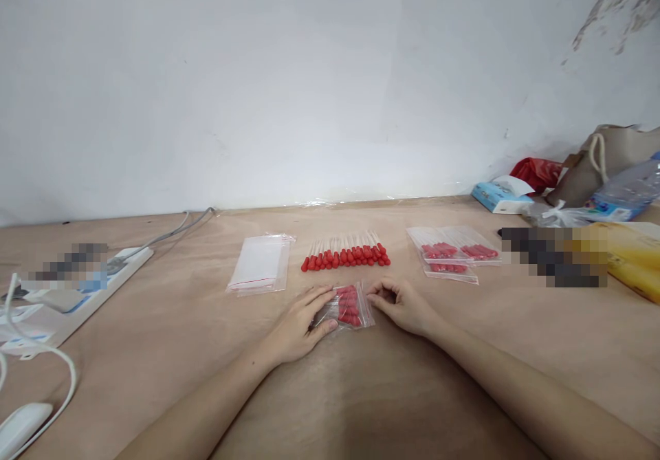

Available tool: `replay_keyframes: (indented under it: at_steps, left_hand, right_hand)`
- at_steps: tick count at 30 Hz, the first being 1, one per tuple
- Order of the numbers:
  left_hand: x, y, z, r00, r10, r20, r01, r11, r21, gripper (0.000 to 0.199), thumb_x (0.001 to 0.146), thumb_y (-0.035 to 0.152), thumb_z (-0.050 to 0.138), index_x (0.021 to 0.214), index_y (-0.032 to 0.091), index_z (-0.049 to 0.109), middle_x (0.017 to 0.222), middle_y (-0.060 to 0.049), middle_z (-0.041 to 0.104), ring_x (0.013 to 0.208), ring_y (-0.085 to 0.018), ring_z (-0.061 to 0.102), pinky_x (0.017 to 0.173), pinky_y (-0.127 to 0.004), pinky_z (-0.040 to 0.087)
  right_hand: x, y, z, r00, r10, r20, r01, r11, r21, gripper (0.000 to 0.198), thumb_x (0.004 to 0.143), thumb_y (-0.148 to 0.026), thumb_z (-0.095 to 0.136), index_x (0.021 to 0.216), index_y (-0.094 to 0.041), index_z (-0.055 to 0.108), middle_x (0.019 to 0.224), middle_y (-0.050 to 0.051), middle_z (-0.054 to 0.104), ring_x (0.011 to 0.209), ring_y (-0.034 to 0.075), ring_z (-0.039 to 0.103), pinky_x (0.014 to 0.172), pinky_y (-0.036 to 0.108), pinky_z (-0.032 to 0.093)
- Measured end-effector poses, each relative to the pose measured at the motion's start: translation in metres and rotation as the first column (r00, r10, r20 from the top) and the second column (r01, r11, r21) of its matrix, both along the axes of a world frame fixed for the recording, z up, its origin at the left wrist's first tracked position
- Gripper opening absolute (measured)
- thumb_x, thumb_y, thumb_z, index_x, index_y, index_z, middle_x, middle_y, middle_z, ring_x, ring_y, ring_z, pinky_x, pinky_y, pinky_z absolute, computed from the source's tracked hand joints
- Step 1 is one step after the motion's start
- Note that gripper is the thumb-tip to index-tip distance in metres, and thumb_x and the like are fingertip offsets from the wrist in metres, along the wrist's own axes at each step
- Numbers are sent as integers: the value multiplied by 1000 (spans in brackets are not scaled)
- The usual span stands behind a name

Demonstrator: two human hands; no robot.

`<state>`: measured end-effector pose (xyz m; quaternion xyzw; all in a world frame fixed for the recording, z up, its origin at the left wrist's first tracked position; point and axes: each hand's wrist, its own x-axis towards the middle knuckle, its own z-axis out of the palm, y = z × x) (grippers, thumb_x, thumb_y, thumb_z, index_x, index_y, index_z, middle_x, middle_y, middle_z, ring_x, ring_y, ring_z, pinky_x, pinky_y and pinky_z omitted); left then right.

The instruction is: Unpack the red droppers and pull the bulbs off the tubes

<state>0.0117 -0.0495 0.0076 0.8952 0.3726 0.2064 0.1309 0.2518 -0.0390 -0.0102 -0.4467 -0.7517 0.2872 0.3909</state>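
A clear zip-lock bag (365, 313) lies on the table in front of me, with several red-bulbed droppers (349, 306) side by side inside. My left hand (302, 322) rests over the bag's left part, fingers stretched out and thumb apart, hiding the droppers' stems. At the bag's right end, my right hand (402, 303) pinches the zip edge between thumb and forefinger. Just beyond the hands is a row of loose droppers (345, 257), red bulbs towards me and clear stems towards the wall.
Left of the row lies a stack of flat zip bags (260, 262). Filled bags of droppers (446, 250) overlap on the right. A power strip (103, 302) with cables stands at far left. A tissue box (500, 196), a plastic bottle (626, 188) and a yellow bag (639, 257) crowd the right side.
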Motion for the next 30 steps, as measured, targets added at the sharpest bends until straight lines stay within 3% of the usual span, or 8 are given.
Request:
replay_keyframes:
  at_steps: [5,10,14,20,30]
  left_hand:
    - [1,1,2,998,-18,-62,17,1000,-13,49,84,36,46,130,23,34,136,-8,36,125,-21,34,102,-44,32]
    - [4,1,6,996,-79,-49,78,997,-27,54,83,34,49,133,23,29,136,-8,36,125,-21,33,102,-45,31]
    - [5,0,7,996,-88,-17,88,996,-9,55,81,33,52,131,22,32,133,-10,41,123,-22,37,99,-44,35]
    - [6,-1,6,996,-81,-23,81,997,0,55,81,34,52,131,21,33,133,-9,40,123,-22,35,100,-44,33]
    - [6,-1,6,996,-74,-47,72,997,-42,55,83,36,49,132,22,30,136,-8,36,125,-21,33,102,-42,31]
  right_hand:
    - [-9,1,3,994,40,101,-37,999,-24,20,77,-30,52,87,-20,66,64,-1,60,56,10,46,52,22,36]
    - [-14,3,7,982,-25,187,27,1000,-9,23,77,-38,53,81,-19,66,60,-1,58,55,10,47,52,21,36]
    - [-15,3,4,991,-85,106,92,994,-61,26,70,-41,61,76,-17,62,69,1,61,60,12,51,54,23,39]
    - [-20,7,-12,992,-68,-110,43,975,-220,28,69,-39,62,85,-16,59,76,3,65,65,14,58,60,26,46]
    - [-16,5,-6,999,-10,-31,4,982,-188,10,75,-24,52,77,-17,59,70,1,64,62,12,57,57,24,45]
